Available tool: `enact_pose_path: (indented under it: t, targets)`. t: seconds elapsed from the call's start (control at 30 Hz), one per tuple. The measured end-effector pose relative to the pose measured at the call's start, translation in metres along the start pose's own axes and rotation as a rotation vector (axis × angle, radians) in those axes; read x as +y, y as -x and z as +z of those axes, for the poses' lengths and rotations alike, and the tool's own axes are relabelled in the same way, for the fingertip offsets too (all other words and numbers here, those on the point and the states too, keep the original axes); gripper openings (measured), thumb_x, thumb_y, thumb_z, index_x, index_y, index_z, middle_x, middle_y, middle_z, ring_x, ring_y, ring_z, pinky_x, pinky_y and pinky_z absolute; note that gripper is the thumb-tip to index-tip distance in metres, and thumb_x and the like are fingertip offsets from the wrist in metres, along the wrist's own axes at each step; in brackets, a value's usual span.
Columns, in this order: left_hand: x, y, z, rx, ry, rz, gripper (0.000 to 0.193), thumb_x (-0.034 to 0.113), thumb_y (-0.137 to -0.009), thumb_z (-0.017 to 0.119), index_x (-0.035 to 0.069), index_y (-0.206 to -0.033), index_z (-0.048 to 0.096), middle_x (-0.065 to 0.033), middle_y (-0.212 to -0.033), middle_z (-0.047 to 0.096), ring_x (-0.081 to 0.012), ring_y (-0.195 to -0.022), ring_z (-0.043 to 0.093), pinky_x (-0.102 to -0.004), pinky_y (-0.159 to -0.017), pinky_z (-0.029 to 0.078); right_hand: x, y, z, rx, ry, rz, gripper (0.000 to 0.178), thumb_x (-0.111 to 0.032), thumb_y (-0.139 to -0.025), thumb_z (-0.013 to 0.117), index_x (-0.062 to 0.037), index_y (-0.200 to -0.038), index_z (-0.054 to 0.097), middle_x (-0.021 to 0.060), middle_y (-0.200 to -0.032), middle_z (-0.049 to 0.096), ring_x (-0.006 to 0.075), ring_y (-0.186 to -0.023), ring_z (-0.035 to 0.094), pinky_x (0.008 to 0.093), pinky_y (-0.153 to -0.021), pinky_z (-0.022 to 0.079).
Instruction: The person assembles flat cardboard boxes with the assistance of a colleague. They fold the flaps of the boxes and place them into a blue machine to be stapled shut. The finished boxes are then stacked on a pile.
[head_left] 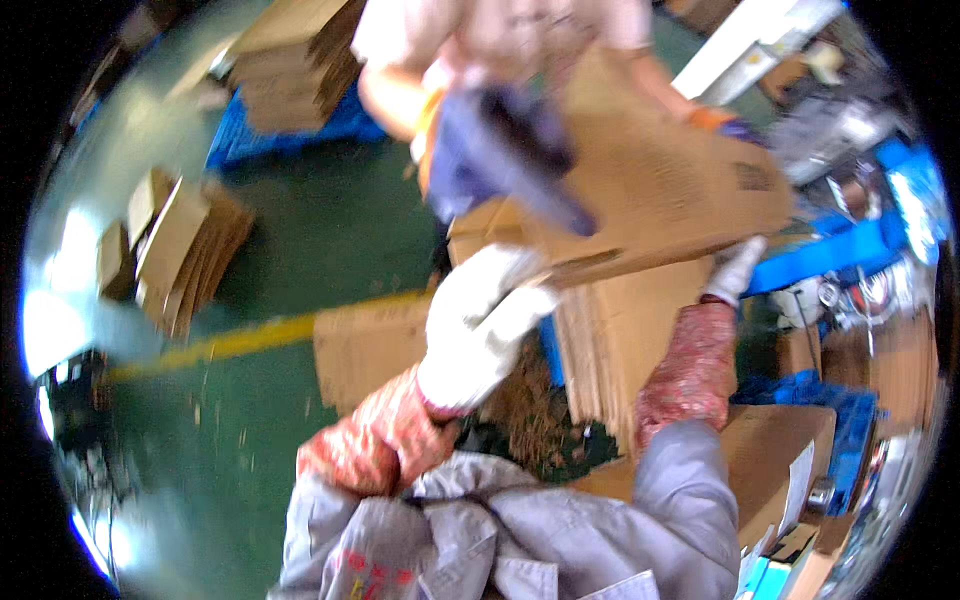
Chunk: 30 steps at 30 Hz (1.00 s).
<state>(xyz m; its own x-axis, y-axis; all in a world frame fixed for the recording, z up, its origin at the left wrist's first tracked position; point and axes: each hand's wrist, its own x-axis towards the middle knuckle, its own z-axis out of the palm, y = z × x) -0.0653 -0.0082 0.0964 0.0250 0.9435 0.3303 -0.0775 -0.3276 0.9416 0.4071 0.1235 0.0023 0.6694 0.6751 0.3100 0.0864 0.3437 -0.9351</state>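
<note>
You should support evenly the flat cardboard carton, upper centre of the frame, with left hand and right hand at its near edge; whether your fingers grasp it, I cannot tell.

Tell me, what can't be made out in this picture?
Head view:
Head of the co-worker: cut off by the upper edge.
Dark shape at the purple glove: motion blur hides what it is.
Mark on the cardboard carton: too small and blurred.
How the left hand meets the carton: blurred.
</note>
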Motion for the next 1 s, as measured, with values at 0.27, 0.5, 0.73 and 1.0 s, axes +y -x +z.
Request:
enact_pose_path:
  t: [0.27, 0.5, 0.73, 1.0]
  targets:
    - [-0.065, -0.006, -0.162, 0.663, -0.189, 0.258, 0.02, 0.025, -0.095, 0.068, 0.005, -0.099, 0.072, -0.004, -0.089, 0.069, -0.0145, -0.076, 0.06, -0.0288, -0.07, 0.048, 0.01, 0.167, 0.122, -0.109, 0.207, 0.12, 0.064, -0.047, -0.099, 0.055, -0.0031, -0.146, 0.047, 0.0141, -0.146, 0.051, 0.0291, -0.13, 0.049, 0.0442, -0.111, 0.037]
    - [-0.387, 0.152, -0.311, 0.721, -1.218, -0.391, 0.066, 0.032, -0.083, 0.078, 0.006, -0.139, 0.054, -0.0173, -0.12, 0.063, -0.026, -0.103, 0.063, -0.0379, -0.091, 0.05, 0.314, 0.427, 0.153, -0.424, 0.434, 0.066, 0.065, -0.033, -0.095, 0.068, -0.0001, -0.145, 0.042, 0.0204, -0.145, 0.048, 0.0327, -0.129, 0.049, 0.043, -0.109, 0.04]
    - [-0.565, 0.334, -0.242, -0.455, -1.568, -1.151, 0.122, 0.046, -0.058, 0.09, 0.009, -0.155, 0.026, -0.0214, -0.156, 0.024, -0.0436, -0.144, 0.027, -0.0569, -0.11, 0.035, 0.484, 0.619, 0.041, -0.866, 1.32, 0.476, 0.098, -0.04, -0.087, 0.074, -0.0074, -0.159, 0.016, 0.0238, -0.164, 0.021, 0.0415, -0.148, 0.028, 0.0496, -0.118, 0.033]
    - [-0.559, 0.31, -0.323, -0.385, -0.936, -1.101, 0.102, 0.035, -0.071, 0.086, 0.003, -0.15, 0.031, -0.0241, -0.143, 0.041, -0.0425, -0.128, 0.041, -0.051, -0.099, 0.045, 0.434, 0.53, 0.044, -0.878, 0.995, 0.824, 0.085, -0.042, -0.091, 0.068, -0.0014, -0.155, 0.031, 0.0222, -0.158, 0.037, 0.0337, -0.147, 0.036, 0.0406, -0.12, 0.03]
